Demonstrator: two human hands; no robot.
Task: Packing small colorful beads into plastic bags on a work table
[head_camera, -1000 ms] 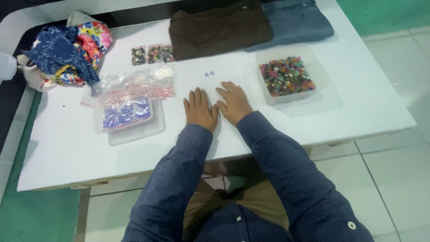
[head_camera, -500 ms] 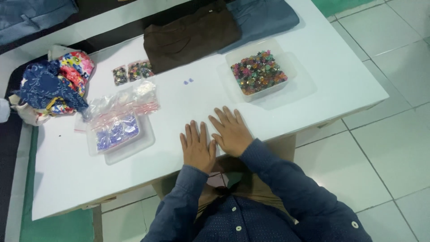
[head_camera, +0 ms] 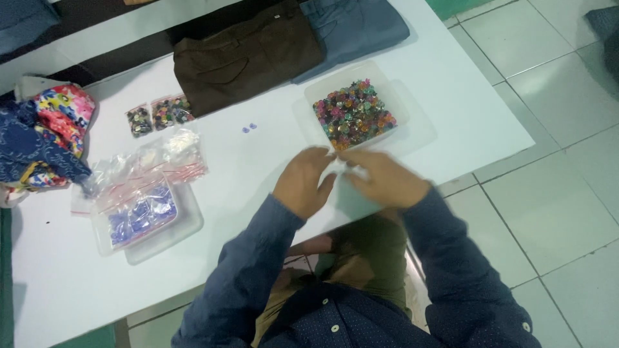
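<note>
Both my hands are lifted just above the white table (head_camera: 258,167), close together and blurred. My left hand (head_camera: 303,183) and my right hand (head_camera: 383,180) meet fingertip to fingertip at the near edge of a clear plastic tray (head_camera: 398,96). The tray is filled with several small multicoloured beads (head_camera: 353,116). A pale smear shows between my fingertips; I cannot tell whether it is something held. Two tiny purple beads (head_camera: 249,127) lie loose on the table, left of the tray.
Folded brown trousers (head_camera: 248,58) and folded blue jeans (head_camera: 351,26) lie at the far edge. At left are small bead bags (head_camera: 158,113), clear zip bags (head_camera: 161,158), a clear tray of blue beads (head_camera: 138,216) and a pile of patterned cloth (head_camera: 45,129). Tiled floor (head_camera: 554,161) is at right.
My hands have left their flat rest on the table and moved right and forward toward the tray of multicoloured beads, fingertips coming together. The camera view has also shifted.
</note>
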